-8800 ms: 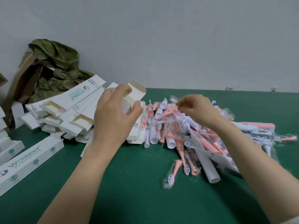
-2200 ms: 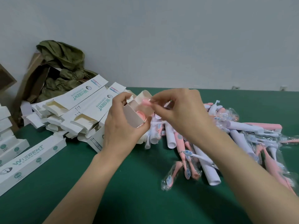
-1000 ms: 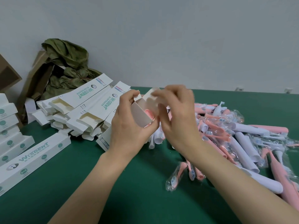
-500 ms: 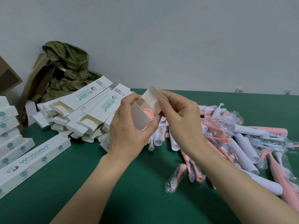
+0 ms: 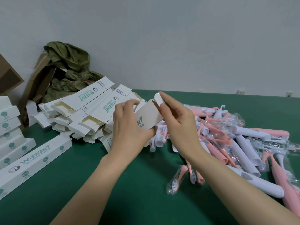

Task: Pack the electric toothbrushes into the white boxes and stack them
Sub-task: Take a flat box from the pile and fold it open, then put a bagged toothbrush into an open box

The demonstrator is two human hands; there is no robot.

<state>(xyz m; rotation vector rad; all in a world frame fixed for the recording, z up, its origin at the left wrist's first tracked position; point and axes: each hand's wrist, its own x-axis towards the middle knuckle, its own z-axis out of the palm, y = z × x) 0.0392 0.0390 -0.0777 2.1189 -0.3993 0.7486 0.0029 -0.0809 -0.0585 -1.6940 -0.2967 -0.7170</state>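
- The left hand (image 5: 129, 127) grips the body of the white box (image 5: 149, 117), fingers curled over its top and thumb under its lower edge.
- The box is held in the air above the middle of the green surface (image 5: 113, 184), toward the far edge. It sits between the heap of unfilled boxes (image 5: 90, 114) and the heap of toothbrushes (image 5: 243, 143).
- The right hand (image 5: 177, 124) pinches the end flap (image 5: 158, 99) between forefinger and thumb. The flap stands raised and is not yet tucked in.
- The box contents are not visible. The step in hand is judged to be closing the end.
- Risk: the flap creases or its tab buckles. Cause: thin card pushed in out of line with the mouth.
- Risk: the mouth distorts and refuses the tab. Cause: too firm a squeeze from the left hand.
- Risk: the contents slide out. Cause: the box is tilted, and its lower end is hidden behind the left hand, so whether that end is closed cannot be told.
- Risk: the packed boxes (image 5: 9, 127) stacked at the left edge sit unevenly. Cause: a box added with a bulging end.
- Risk: loose toothbrushes near the right edge are displaced. Cause: the right forearm passes just above them.
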